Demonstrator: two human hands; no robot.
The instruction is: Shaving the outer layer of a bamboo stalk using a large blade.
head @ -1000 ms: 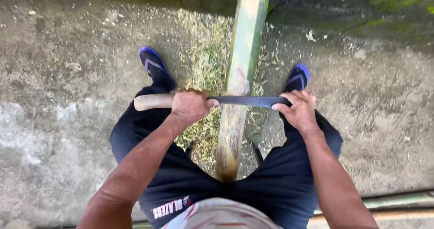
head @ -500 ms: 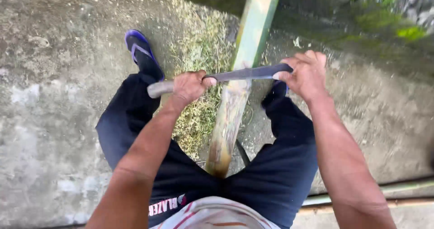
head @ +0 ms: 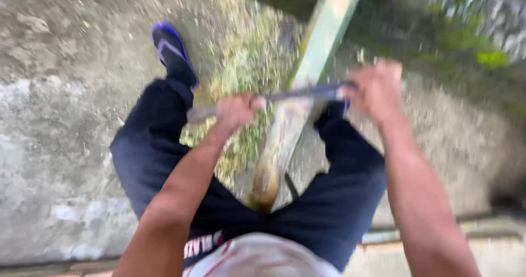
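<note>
Farther up the smooth green bamboo pole [head: 320, 52], both fists, left hand [head: 236, 111] and right hand [head: 377, 90], clench the flat blade [head: 298, 94].

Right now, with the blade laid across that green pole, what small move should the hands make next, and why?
Probably draw the blade along the bamboo pole toward the body. The left hand grips the handle, the right hand holds the far end, and shavings lie beside the pole, suggesting scraping.

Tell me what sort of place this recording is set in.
Probably an outdoor yard or work spot. The ground is rough concrete strewn with pale shavings, greenery grows along the far edge, and a long bamboo pole lies between the seated person's legs.
</note>
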